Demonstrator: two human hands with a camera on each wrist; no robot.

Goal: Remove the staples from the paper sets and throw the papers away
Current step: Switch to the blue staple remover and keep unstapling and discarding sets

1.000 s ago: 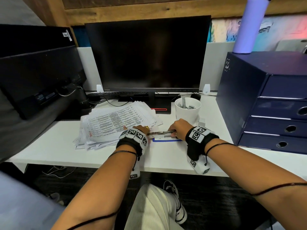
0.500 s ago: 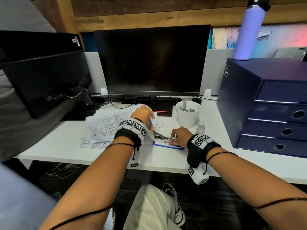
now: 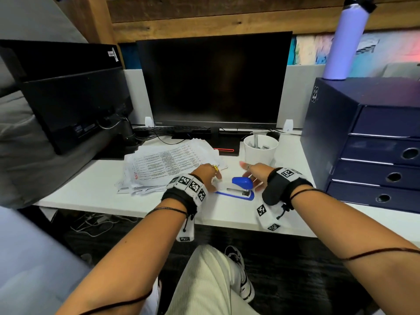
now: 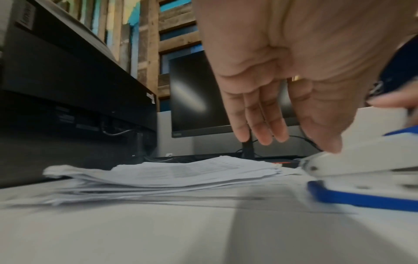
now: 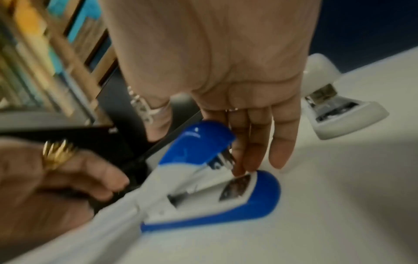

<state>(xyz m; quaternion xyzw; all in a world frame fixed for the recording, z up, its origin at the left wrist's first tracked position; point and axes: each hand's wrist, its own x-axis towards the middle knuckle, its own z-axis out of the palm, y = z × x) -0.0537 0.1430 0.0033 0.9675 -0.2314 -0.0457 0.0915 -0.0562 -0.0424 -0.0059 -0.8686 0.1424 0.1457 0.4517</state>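
A blue and white stapler (image 3: pixel 241 183) lies on the white desk (image 3: pixel 95 189) between my hands, its blue top (image 5: pixel 196 142) raised above the base. My left hand (image 3: pixel 216 176) hangs over its rear with fingers (image 4: pixel 260 128) straight, and the thumb touches the white hinge end (image 4: pixel 361 160). My right hand (image 3: pixel 250 176) is open over the front, where its fingertips (image 5: pixel 246 166) touch the stapler's mouth. A spread pile of printed papers (image 3: pixel 168 164) lies left of the stapler; in the left wrist view the papers (image 4: pixel 181 175) lie flat.
A white cup (image 3: pixel 260 148) with metal bits stands behind my right hand. A small white stapler-like tool (image 5: pixel 334 110) lies to the right. A navy drawer unit (image 3: pixel 375 142) with a purple bottle (image 3: pixel 345 42) on it fills the right. Two dark monitors (image 3: pixel 213 78) stand behind.
Both hands held the stapler opened out flat, and the left hand lifted one end. Now the blue top is folded back over the base and both hands have loosened.
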